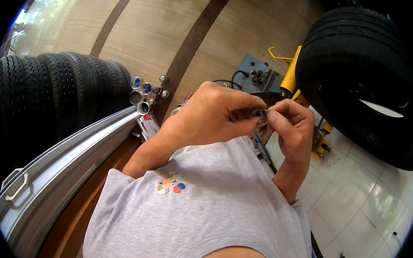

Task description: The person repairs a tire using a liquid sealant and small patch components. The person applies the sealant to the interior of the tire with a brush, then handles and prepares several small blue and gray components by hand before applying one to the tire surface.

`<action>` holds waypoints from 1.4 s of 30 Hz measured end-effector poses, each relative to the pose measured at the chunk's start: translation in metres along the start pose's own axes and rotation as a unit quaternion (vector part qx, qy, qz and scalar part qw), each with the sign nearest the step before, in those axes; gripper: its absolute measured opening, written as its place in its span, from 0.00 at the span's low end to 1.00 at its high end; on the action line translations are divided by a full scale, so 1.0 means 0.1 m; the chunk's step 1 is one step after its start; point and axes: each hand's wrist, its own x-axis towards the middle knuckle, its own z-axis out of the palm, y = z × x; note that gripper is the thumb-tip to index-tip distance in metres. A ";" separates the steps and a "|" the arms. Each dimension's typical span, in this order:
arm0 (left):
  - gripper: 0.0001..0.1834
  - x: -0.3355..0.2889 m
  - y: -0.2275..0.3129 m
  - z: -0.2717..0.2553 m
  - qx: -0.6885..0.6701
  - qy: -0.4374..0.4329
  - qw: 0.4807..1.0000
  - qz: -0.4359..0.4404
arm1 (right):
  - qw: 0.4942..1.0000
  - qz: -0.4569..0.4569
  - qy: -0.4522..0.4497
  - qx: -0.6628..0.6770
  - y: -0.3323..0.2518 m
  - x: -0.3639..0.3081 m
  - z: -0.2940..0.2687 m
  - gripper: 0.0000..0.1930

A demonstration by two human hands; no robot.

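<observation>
In front of my chest both hands come together on a small, shiny, see-through piece with dark marks (261,116), perhaps plastic film; its kind is too small to tell. My left hand (205,113) is closed, its fingertips pinching the piece from the left side. My right hand (291,129) grips the other side between thumb and curled forefinger. The fingers hide much of the piece. Close beyond the right hand stands a large black tyre (351,71), mounted upright next to a yellow machine arm (291,75).
A row of upright tyres (62,81) stands at the left, behind a silver sliding-door frame (69,157). Several cans (143,107) cluster at its far end. Beyond my hands is a blue-grey metal machine base (256,80) with a hose. White floor tiles (349,186) lie at right.
</observation>
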 end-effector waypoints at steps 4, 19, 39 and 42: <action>0.14 -0.04 0.04 0.01 0.052 0.013 0.999 -0.009 | 0.998 -0.008 0.004 -0.055 0.00 0.01 0.08 0.05; 0.11 -0.10 -0.06 0.08 0.039 0.074 0.994 -0.066 | 0.976 -0.061 0.063 -0.201 0.14 0.00 0.23 0.04; 0.17 -0.19 -0.36 -0.03 -0.458 -0.018 0.863 -0.210 | 0.994 -0.030 0.100 0.041 0.18 0.01 0.19 0.09; 0.17 -0.19 -0.35 0.00 -0.445 -0.015 0.873 -0.201 | 0.993 -0.030 0.101 0.059 0.20 0.02 0.20 0.10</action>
